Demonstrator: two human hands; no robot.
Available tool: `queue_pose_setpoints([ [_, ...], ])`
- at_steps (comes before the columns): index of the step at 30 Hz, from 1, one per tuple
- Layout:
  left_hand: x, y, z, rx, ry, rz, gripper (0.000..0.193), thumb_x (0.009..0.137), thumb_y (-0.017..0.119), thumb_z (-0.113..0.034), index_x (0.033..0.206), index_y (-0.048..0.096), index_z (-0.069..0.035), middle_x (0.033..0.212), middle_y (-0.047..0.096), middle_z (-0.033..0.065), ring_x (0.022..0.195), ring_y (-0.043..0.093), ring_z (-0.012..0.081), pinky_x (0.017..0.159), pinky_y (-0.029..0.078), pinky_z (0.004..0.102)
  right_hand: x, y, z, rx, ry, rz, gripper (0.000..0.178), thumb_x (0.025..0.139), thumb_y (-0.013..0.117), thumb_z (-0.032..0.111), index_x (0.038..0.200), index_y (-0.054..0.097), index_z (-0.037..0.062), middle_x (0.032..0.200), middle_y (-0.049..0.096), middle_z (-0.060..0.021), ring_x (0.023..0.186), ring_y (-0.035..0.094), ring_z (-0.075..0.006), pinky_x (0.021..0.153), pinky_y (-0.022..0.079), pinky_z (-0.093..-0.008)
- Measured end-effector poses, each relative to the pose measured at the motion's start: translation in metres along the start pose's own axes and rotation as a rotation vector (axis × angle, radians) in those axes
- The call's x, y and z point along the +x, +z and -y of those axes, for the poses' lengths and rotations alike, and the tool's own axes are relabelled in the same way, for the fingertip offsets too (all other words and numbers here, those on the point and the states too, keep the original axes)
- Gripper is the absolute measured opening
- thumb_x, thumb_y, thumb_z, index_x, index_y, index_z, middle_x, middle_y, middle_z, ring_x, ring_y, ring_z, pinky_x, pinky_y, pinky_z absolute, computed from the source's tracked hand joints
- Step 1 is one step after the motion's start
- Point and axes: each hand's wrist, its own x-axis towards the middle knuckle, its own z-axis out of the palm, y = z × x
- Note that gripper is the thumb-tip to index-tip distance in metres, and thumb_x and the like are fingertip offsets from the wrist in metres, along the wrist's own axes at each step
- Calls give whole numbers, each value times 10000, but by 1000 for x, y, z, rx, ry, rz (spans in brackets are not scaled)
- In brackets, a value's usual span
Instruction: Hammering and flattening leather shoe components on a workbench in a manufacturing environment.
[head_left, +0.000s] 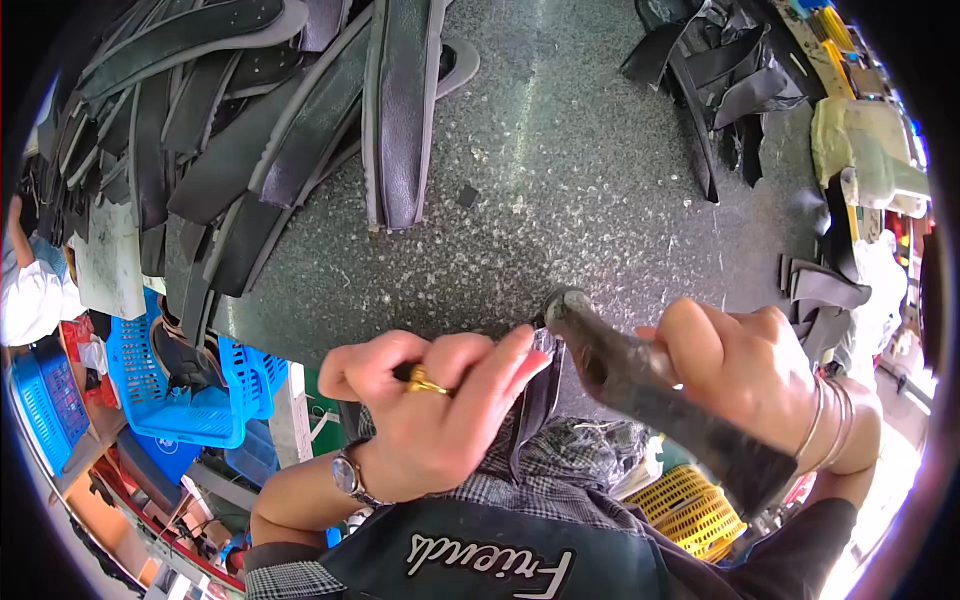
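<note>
My right hand (745, 375) is wrapped round the handle of a hammer (690, 420), whose worn dark head slants across in front of my fingers. The hammer's round face is down at the near edge of the work table (600, 220), close to my left fingertips. My left hand (430, 420) pinches a black leather strip (540, 390) at that edge; the strip's lower part hangs toward my lap. Its upper end is hidden by my fingers and the hammer.
Many black padded straps (300, 120) are piled at the back left. Thin black offcuts (735, 80) lie at the back right, more strips (825, 285) on the right edge. A blue basket (180, 400) stands lower left, a yellow basket (690, 510) below the table at right.
</note>
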Motion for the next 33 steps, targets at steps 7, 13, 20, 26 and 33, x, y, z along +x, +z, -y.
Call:
queue_pose_setpoints([
  [7, 4, 0, -7, -29, -12, -23, 366, 663, 871, -213, 1006, 752, -169, 738, 550, -106, 848, 411, 190, 804, 285, 352, -3, -16, -1, 42, -70, -2, 250, 833, 678, 244, 869, 553, 30, 574, 405, -6, 413, 520, -175, 380, 471, -333],
  [13, 18, -6, -7, -116, -69, 33, 239, 688, 850, -144, 904, 749, -145, 733, 600, -70, 831, 450, 209, 807, 305, 356, -14, -5, 3, 80, 117, 32, 209, 837, 665, 180, 868, 489, 72, 617, 539, -46, 455, 596, -243, 395, 478, -365],
  [20, 37, -18, 1, -315, -217, 123, 167, 771, 755, -41, 924, 719, -98, 765, 636, -13, 894, 465, 216, 813, 352, 361, -15, 0, 1, 149, 99, 34, 226, 821, 683, 160, 888, 489, 65, 609, 527, -47, 460, 595, -250, 394, 473, -367],
  [26, 7, -39, 21, -508, -258, 56, 194, 912, 529, -101, 718, 543, -88, 706, 571, 36, 756, 492, 244, 774, 366, 380, -16, 2, 1, 177, 114, -8, 235, 807, 691, 159, 905, 500, 64, 612, 527, -45, 464, 598, -246, 400, 478, -361],
  [33, 5, -52, 35, -228, -487, -319, 242, 994, 510, -79, 1155, 593, 81, 921, 650, 132, 994, 543, 275, 870, 414, 327, -18, 3, 1, 146, 100, -21, 263, 797, 708, 180, 918, 503, 68, 632, 537, -44, 477, 607, -246, 405, 479, -360],
])
